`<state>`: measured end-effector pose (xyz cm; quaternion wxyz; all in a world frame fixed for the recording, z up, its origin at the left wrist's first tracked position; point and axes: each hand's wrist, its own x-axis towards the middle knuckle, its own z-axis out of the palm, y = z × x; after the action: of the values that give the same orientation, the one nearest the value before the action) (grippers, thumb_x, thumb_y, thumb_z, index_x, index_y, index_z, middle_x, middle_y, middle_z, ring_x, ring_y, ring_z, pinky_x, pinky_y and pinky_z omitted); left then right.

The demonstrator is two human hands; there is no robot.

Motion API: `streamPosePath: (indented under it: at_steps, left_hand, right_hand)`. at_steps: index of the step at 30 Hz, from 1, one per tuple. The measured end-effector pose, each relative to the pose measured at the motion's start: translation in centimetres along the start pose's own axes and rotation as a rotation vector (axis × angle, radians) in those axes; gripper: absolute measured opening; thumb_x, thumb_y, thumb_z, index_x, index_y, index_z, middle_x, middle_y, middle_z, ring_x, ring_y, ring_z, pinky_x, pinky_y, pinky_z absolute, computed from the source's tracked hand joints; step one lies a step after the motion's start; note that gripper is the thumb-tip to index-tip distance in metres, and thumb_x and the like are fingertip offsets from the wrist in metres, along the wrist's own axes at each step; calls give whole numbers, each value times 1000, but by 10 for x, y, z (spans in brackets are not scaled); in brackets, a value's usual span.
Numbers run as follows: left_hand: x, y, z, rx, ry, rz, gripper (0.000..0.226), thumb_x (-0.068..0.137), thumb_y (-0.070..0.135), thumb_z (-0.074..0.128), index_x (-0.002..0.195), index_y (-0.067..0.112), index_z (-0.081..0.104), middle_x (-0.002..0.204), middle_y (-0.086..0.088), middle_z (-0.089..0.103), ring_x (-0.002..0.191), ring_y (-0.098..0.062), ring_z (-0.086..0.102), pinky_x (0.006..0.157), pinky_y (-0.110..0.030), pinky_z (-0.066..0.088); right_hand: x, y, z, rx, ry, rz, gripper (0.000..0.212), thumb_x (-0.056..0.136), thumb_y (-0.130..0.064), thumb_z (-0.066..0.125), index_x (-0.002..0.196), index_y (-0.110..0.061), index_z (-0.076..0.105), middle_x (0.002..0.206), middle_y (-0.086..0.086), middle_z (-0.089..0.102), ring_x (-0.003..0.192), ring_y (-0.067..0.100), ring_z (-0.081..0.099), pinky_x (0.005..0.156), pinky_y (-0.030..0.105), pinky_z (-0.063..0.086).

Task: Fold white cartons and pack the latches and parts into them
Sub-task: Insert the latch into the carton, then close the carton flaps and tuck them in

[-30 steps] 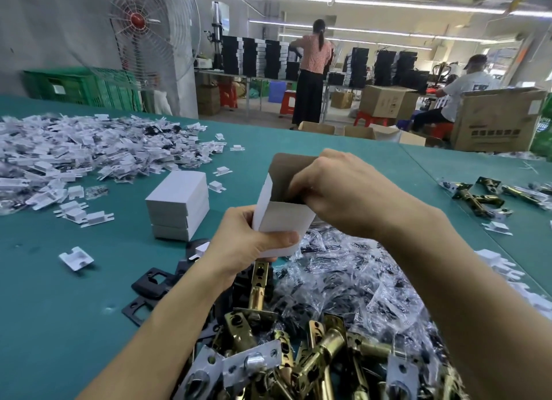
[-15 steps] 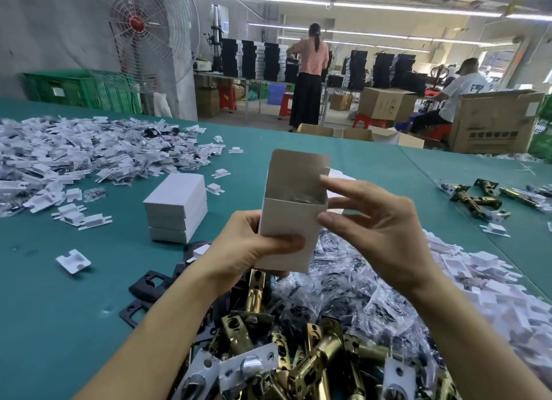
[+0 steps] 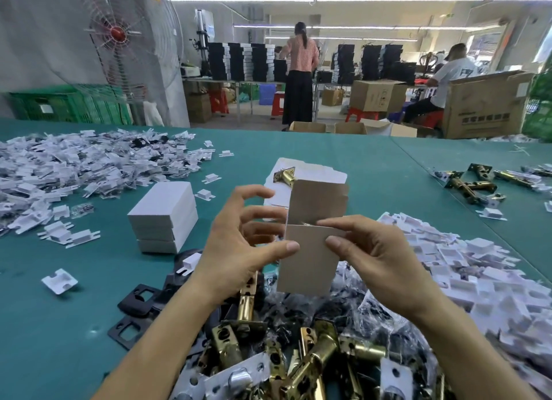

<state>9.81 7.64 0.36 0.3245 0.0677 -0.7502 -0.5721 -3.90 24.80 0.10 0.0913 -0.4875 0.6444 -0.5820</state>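
Head view over a green table [image 3: 44,325] at a packing bench. A white carton [image 3: 310,262] is held upright in the air above the near middle of the table, between the two hands, with its top flap [image 3: 318,198] standing straight up and the mouth open. The left hand [image 3: 239,250] grips the carton from the left: the thumb presses on the front face, the lower fingers curl behind the left wall, and the forefinger is lifted clear of the card. The right hand [image 3: 376,259] pinches the carton from the right, thumb on the front face and forefinger laid along the top edge of the front panel. What lies inside the carton cannot be made out.

Below the hands, at the near edge, lies a pile of brass latches [image 3: 301,358]; a heap of bagged parts [image 3: 352,307] touches it on the far side. Black strike plates [image 3: 134,307] lie just left of the pile. A stack of closed cartons [image 3: 164,217] stands on the table left of the left hand. Behind the held carton lie flat carton blanks [image 3: 313,168], with a single latch [image 3: 285,176] resting on their left corner. White plastic pieces form one heap at far left [image 3: 74,163] and another at right [image 3: 478,280]. A few more loose latches [image 3: 472,186] lie near the far right edge. Beyond the table stand a caged fan [image 3: 119,35] and two people at benches
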Motion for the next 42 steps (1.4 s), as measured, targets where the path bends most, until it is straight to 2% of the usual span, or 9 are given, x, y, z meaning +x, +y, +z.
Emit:
streamPosePath:
  at_steps: [6,11,14,16,20,24,29,35,42]
  left_hand:
    - [-3,-2,5,6,-59,8,35,66,18,84,98,25,71,106,4,74,91,-21,74,77,-30,60]
    - [-2,-4,1,1,-79,-47,24,65,23,85,88,23,77,95,-2,77,88,-23,75,70,-29,60]
    - [-3,-3,0,1,-70,-47,25,61,24,88,85,24,78,88,-4,78,83,-23,76,66,-27,60]
    - [-3,-3,0,-18,-78,-46,27,60,22,88,84,20,78,88,-6,78,83,-23,76,67,-28,60]
    - [-3,-2,3,-90,-78,-46,35,57,12,87,91,13,80,92,-9,78,87,-26,76,71,-30,61]
    - [-4,-1,4,-108,-38,-4,31,54,14,90,82,18,78,101,-6,77,93,-29,75,71,-34,62]
    - [-2,1,2,-147,40,16,36,61,33,87,75,28,54,103,-8,77,88,-28,75,65,-31,59]
    - [-2,2,1,-140,-14,19,30,67,36,81,93,28,68,105,-8,75,87,-26,74,68,-33,59]
    - [0,-1,4,-80,17,69,13,83,19,74,94,13,70,99,-12,75,88,-35,72,71,-40,61]
  right_hand:
    - [3,1,-1,-142,-97,24,30,94,-18,64,112,-42,70,105,-15,72,92,12,69,80,36,57]
    - [1,2,5,-161,-73,-47,69,92,-10,68,135,-59,45,131,-24,56,110,7,62,91,31,55]
    - [1,1,5,-149,-33,-98,86,86,-13,75,140,-64,30,124,-26,56,114,3,59,92,21,51]
    - [1,-1,5,-112,-34,-111,70,83,-25,76,136,-57,44,121,-25,61,110,9,62,91,25,53]
    - [0,-7,8,12,-12,-79,21,80,-47,77,96,-34,72,110,-14,69,108,10,64,81,26,56]
    - [-1,-10,9,35,89,-56,18,76,-37,73,84,-21,76,103,-6,72,96,14,69,79,40,59]
    - [0,-17,9,-4,120,-20,19,77,-37,72,90,-24,75,94,-8,75,90,13,71,76,37,60]
    - [1,-19,10,-119,117,-29,6,82,-27,78,88,-29,76,92,-15,74,87,12,70,73,33,59]
    - [2,-18,12,-220,180,-66,19,82,-22,79,89,-38,73,90,-20,73,81,2,70,63,23,56]
